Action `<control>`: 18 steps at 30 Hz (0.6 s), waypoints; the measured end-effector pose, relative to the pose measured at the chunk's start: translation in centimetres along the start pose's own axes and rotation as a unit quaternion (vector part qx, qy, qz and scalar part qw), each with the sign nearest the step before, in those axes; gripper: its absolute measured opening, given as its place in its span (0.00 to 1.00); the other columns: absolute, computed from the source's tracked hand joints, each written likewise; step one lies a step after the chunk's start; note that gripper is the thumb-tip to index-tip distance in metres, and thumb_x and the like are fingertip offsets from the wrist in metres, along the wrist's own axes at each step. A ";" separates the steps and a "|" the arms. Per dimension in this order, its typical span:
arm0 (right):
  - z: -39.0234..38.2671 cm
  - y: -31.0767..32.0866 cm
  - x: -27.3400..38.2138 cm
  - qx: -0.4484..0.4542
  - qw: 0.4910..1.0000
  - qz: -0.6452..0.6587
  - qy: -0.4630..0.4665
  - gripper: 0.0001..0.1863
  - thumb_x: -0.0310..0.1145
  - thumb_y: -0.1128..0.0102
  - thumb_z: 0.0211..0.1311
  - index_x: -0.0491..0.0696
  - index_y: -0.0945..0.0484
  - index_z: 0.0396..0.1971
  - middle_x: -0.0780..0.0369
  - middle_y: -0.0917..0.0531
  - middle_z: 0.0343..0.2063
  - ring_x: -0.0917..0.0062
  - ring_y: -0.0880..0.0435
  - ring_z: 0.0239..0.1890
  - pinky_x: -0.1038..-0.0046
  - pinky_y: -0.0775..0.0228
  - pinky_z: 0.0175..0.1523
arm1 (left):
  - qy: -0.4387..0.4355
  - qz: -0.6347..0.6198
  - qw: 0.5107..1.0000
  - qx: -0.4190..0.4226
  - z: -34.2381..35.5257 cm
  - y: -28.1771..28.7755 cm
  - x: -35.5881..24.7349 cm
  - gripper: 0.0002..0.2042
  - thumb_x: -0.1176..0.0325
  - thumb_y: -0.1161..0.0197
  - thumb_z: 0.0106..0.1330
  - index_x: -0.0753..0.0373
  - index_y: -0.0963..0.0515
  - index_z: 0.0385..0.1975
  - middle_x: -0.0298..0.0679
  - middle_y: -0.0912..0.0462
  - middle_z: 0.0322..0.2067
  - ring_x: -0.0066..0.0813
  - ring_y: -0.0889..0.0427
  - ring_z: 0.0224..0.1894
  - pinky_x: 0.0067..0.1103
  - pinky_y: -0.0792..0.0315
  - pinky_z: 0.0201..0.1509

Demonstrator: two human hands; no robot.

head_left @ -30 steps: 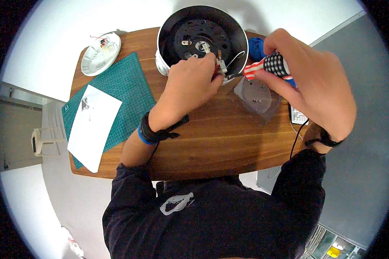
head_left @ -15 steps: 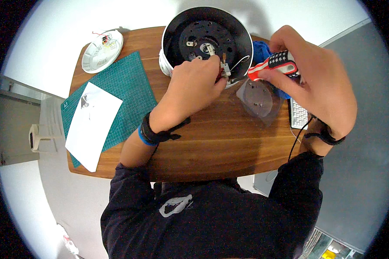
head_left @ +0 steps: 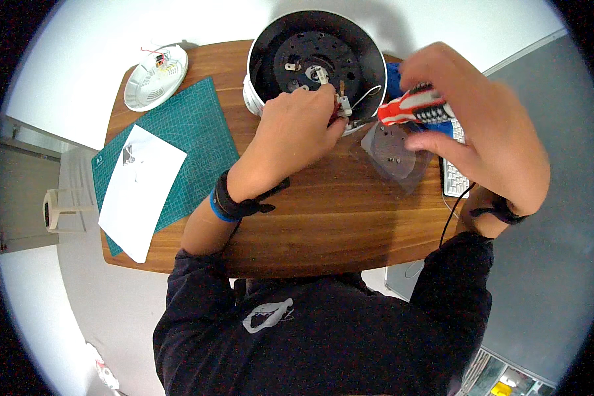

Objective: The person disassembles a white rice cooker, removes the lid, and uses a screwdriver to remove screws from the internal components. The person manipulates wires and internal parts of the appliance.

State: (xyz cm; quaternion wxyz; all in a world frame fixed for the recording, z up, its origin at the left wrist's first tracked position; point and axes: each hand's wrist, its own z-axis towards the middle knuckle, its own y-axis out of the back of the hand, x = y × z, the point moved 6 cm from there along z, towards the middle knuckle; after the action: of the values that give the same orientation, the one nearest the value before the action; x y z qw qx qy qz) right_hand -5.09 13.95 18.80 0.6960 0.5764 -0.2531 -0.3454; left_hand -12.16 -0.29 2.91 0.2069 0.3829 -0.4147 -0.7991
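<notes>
A round white housing [head_left: 247, 99] with a black inside, like an appliance body, stands at the far middle of the table. My left hand [head_left: 297, 125] reaches over its near rim. The fingers are closed on a small metal part [head_left: 344, 105], with a white wire close by. Right of the housing, my right hand [head_left: 488, 132] is round a screwdriver [head_left: 412, 107] with a red, white and black handle; the thumb stands away from the handle. Its shaft points left toward the metal part; I cannot tell whether the tip touches it.
A clear bag [head_left: 393, 158] with several small screws lies below the screwdriver. Behind my right hand are a white keyboard [head_left: 453, 175] and blue cloth [head_left: 393, 76]. At left are a green cutting mat [head_left: 204, 125], a paper sheet [head_left: 142, 191] and a white slotted cover [head_left: 142, 92].
My right thumb has come off the screwdriver handle and dropped lower, and the handle has turned. The left hand has stayed in place on the metal part.
</notes>
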 end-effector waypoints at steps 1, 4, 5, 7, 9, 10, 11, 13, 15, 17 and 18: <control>-0.1 -0.1 -0.3 0.019 0.999 0.004 0.027 0.22 0.40 0.23 0.60 0.48 0.24 0.47 0.56 0.12 0.38 0.55 0.11 0.42 0.64 0.20 0.44 | -0.002 0.000 1.000 0.000 0.0 0.0 0.0 0.14 0.57 0.29 0.68 0.61 0.20 0.40 0.48 0.11 0.34 0.54 0.10 0.38 0.44 0.18 0.42; -0.3 -0.2 -0.6 0.011 1.000 -0.016 0.012 0.23 0.41 0.22 0.60 0.48 0.24 0.48 0.56 0.12 0.37 0.55 0.11 0.41 0.65 0.20 0.43 | 0.001 0.001 1.000 0.003 0.0 -0.1 -0.1 0.14 0.57 0.29 0.69 0.61 0.20 0.40 0.48 0.11 0.34 0.54 0.10 0.38 0.44 0.17 0.42; -0.4 -0.1 -0.7 -0.004 1.000 -0.028 -0.010 0.23 0.41 0.22 0.60 0.48 0.24 0.48 0.56 0.12 0.37 0.55 0.11 0.40 0.65 0.20 0.43 | 0.005 0.003 1.000 0.006 0.0 -0.1 -0.1 0.14 0.57 0.29 0.69 0.61 0.20 0.40 0.48 0.10 0.34 0.53 0.10 0.38 0.44 0.17 0.42; -0.3 -0.2 -0.7 0.027 0.993 -0.088 -0.077 0.23 0.42 0.22 0.60 0.49 0.23 0.48 0.57 0.12 0.37 0.55 0.12 0.40 0.65 0.20 0.43 | 0.010 0.004 1.000 0.009 0.0 -0.1 -0.2 0.14 0.56 0.29 0.69 0.61 0.20 0.40 0.48 0.10 0.34 0.53 0.10 0.38 0.44 0.17 0.42; -0.4 -0.1 -0.7 0.018 0.990 -0.103 -0.094 0.23 0.42 0.23 0.60 0.49 0.23 0.48 0.58 0.12 0.38 0.56 0.12 0.39 0.64 0.21 0.42 | 0.010 0.002 1.000 0.007 0.0 0.1 -0.4 0.14 0.56 0.29 0.69 0.61 0.20 0.40 0.48 0.10 0.33 0.53 0.10 0.39 0.45 0.17 0.42; -0.4 -0.2 -0.6 -0.005 0.993 -0.087 -0.078 0.22 0.43 0.23 0.60 0.50 0.23 0.47 0.59 0.12 0.40 0.56 0.13 0.38 0.64 0.21 0.40 | 0.014 0.002 1.000 0.007 0.0 0.1 -0.3 0.14 0.56 0.29 0.68 0.61 0.19 0.40 0.48 0.10 0.33 0.53 0.10 0.39 0.45 0.17 0.42; -0.5 -0.1 -0.4 -0.022 0.996 -0.074 -0.054 0.22 0.43 0.23 0.60 0.50 0.23 0.47 0.60 0.12 0.40 0.56 0.13 0.37 0.63 0.21 0.39 | 0.016 0.000 1.000 0.009 0.0 -0.1 -0.2 0.14 0.56 0.29 0.68 0.61 0.19 0.40 0.48 0.10 0.33 0.53 0.10 0.39 0.45 0.17 0.43; -0.4 0.0 0.0 -0.051 0.997 -0.051 0.005 0.21 0.43 0.24 0.61 0.51 0.23 0.46 0.62 0.13 0.42 0.56 0.14 0.35 0.63 0.22 0.37 | 0.021 0.002 1.000 0.012 0.1 -0.1 -0.2 0.14 0.56 0.29 0.68 0.61 0.19 0.40 0.48 0.10 0.33 0.53 0.10 0.39 0.45 0.17 0.43; -0.2 -0.1 0.2 -0.062 0.996 -0.039 0.049 0.20 0.43 0.24 0.61 0.51 0.23 0.45 0.64 0.14 0.43 0.56 0.14 0.34 0.63 0.23 0.36 | 0.032 0.009 0.999 0.014 0.2 -0.1 -0.2 0.14 0.56 0.29 0.68 0.61 0.19 0.39 0.48 0.10 0.33 0.53 0.10 0.39 0.44 0.17 0.43; 0.2 -0.5 0.5 -0.061 0.995 -0.037 0.065 0.19 0.43 0.24 0.60 0.51 0.23 0.44 0.65 0.16 0.44 0.55 0.15 0.35 0.63 0.23 0.36 | 0.028 0.013 0.999 0.015 0.2 -0.3 -0.1 0.14 0.56 0.29 0.69 0.61 0.19 0.39 0.48 0.10 0.33 0.53 0.10 0.39 0.44 0.17 0.43; 0.1 -0.6 0.3 -0.055 0.997 -0.048 0.031 0.20 0.43 0.24 0.59 0.51 0.23 0.44 0.64 0.17 0.44 0.56 0.15 0.36 0.63 0.22 0.36 | 0.027 0.015 0.999 0.015 0.1 -0.4 0.0 0.14 0.56 0.29 0.69 0.61 0.19 0.38 0.48 0.10 0.33 0.53 0.10 0.39 0.44 0.18 0.43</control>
State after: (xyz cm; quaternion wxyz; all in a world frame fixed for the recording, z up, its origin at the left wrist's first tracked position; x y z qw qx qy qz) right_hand -5.04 13.60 18.22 0.7169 0.5590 -0.1840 -0.3738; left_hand -12.25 0.05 2.65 0.2244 0.4014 -0.4267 -0.7787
